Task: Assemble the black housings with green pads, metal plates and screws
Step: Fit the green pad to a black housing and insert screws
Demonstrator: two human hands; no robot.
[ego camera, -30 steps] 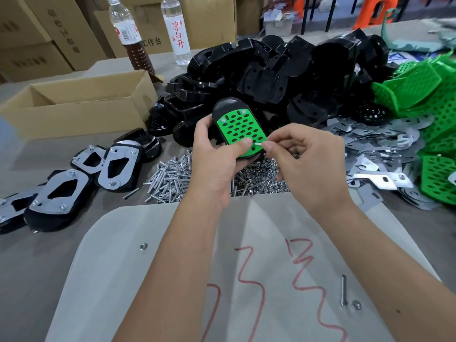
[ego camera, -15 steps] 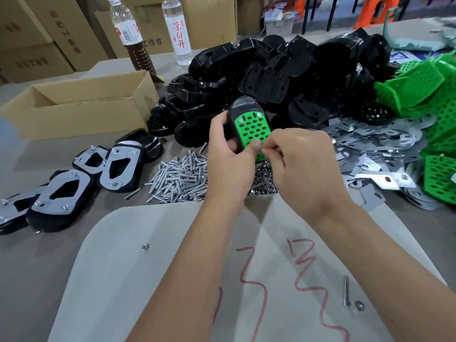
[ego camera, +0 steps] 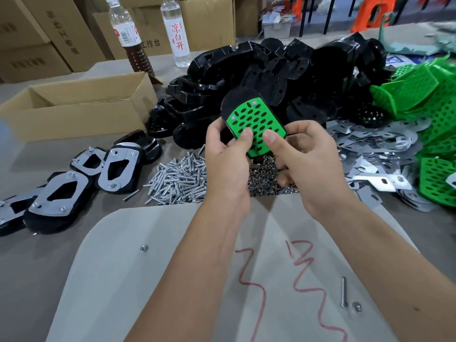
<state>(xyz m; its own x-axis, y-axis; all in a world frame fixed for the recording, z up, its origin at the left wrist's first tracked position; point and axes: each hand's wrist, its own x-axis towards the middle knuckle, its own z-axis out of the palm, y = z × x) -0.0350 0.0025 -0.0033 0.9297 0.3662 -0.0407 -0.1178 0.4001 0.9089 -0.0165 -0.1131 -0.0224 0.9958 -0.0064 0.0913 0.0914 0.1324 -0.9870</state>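
Note:
A black housing [ego camera: 240, 97] with a perforated green pad [ego camera: 254, 122] fitted on its face is held up above the table's middle, pad toward me. My left hand [ego camera: 225, 164] grips its left side with the thumb on the pad. My right hand [ego camera: 306, 164] grips its lower right side, thumb pressed on the pad. Two screw heads show in the pad's upper holes. Below lie a pile of screws [ego camera: 180, 178] and a heap of nuts [ego camera: 266, 178].
Heaped black housings [ego camera: 283, 67] fill the back, green pads [ego camera: 434, 114] and metal plates [ego camera: 375, 149] the right. Finished assemblies [ego camera: 116, 166] lie at left beside an open cardboard box [ego camera: 81, 104]. Two bottles [ego camera: 176, 30] stand behind. A loose screw [ego camera: 343, 294] rests on the grey board [ego camera: 172, 280].
My right hand, which pinched a screw at the pad's edge, now grips the housing with its thumb on the pad. The housing has tilted so that its face shows more fully.

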